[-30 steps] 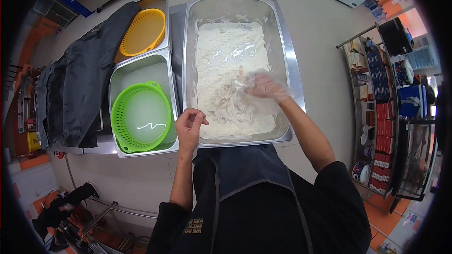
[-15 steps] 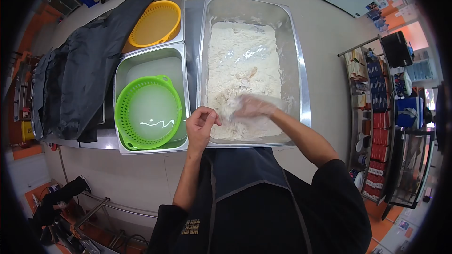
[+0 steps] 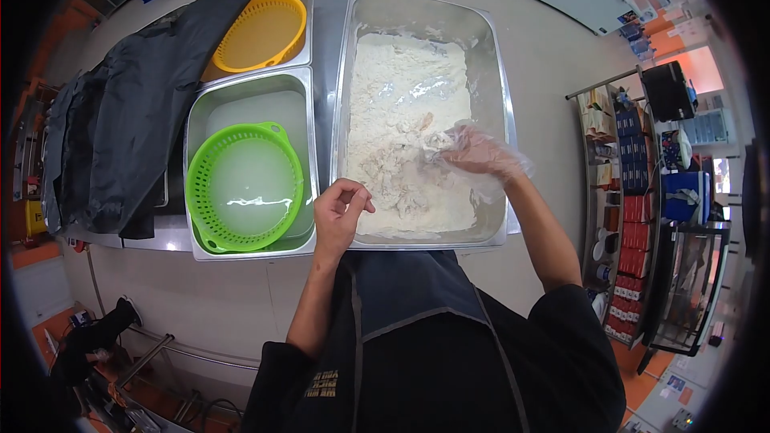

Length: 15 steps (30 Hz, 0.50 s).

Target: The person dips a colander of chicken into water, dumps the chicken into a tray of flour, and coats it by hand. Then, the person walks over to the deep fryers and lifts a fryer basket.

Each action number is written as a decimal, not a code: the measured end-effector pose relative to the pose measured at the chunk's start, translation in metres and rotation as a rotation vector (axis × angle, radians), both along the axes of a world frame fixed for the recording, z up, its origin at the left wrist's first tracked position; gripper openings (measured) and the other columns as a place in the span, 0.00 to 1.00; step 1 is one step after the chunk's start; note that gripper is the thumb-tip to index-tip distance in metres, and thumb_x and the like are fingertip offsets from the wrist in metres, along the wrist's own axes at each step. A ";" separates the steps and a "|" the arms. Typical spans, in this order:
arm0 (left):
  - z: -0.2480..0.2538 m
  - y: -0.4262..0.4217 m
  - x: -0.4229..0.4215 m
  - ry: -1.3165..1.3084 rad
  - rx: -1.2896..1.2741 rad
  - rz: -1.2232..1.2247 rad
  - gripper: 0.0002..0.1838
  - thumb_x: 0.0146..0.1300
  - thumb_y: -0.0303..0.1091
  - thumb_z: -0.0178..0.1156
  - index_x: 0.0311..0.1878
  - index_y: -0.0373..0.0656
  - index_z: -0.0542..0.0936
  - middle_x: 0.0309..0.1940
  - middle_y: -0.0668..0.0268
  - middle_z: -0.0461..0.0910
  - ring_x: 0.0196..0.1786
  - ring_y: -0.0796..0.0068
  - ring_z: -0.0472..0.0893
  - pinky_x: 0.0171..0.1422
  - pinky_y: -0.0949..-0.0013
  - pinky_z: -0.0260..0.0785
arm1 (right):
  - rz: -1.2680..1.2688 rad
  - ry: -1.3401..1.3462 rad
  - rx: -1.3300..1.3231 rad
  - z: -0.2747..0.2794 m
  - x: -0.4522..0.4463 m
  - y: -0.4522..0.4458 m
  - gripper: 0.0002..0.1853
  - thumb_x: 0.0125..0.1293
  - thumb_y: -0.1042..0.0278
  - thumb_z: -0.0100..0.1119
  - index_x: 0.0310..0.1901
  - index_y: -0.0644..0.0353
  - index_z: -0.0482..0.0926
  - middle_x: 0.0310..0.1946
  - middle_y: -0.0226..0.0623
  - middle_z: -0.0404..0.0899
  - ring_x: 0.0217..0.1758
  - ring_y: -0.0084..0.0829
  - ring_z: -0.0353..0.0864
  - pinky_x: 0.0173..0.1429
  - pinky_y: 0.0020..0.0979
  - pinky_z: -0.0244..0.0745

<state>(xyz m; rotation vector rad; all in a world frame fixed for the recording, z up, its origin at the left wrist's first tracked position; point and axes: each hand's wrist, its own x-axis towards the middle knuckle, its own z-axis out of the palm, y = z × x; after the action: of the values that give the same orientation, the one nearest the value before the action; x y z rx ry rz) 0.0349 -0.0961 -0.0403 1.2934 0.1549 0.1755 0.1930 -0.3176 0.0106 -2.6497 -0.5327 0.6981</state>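
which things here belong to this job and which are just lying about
Likely belong:
white lump at clear-gloved right hand
loose white powder
rectangular steel pan
perhaps round green plastic basket

Seemingly lying about:
dark grey draped sheet
large blue box

Large pan [image 3: 508,124] on the table [image 3: 327,44], centre of my dial; person [image 3: 449,353] at six o'clock. Floury mix [image 3: 409,96] in said pan. Right hand [image 3: 481,154] inside the rim's bounds, four o'clock. Left hand [image 3: 343,212] by the near corner, between seven and eight. Near side pan [image 3: 307,132], between eight and nine, near basket [image 3: 290,162] within. Far side pan [image 3: 308,12], ten, far basket [image 3: 298,36] within. Cloth [image 3: 132,116], nine, lapping over the far side pan. Rack [image 3: 603,84], between three and four, boxes [image 3: 633,220] on its shelves.
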 end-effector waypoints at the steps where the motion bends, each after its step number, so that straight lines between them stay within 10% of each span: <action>1: 0.000 0.000 0.000 -0.004 0.002 0.001 0.04 0.62 0.25 0.53 0.33 0.33 0.73 0.26 0.61 0.76 0.28 0.76 0.77 0.36 0.74 0.69 | -0.003 -0.001 0.016 -0.006 0.001 -0.005 0.31 0.54 0.49 0.60 0.50 0.68 0.72 0.46 0.54 0.74 0.52 0.44 0.74 0.57 0.35 0.67; 15: 0.000 -0.001 0.000 0.000 0.008 -0.003 0.04 0.62 0.25 0.54 0.33 0.33 0.73 0.26 0.62 0.76 0.28 0.76 0.78 0.36 0.75 0.69 | -0.029 0.052 0.053 -0.005 0.006 -0.013 0.31 0.56 0.46 0.55 0.49 0.70 0.71 0.46 0.55 0.74 0.52 0.45 0.73 0.56 0.34 0.67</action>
<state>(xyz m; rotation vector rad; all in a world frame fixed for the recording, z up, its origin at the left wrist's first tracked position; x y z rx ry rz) 0.0347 -0.0973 -0.0404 1.3018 0.1525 0.1739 0.1989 -0.3302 0.0056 -2.5772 -0.4904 0.7318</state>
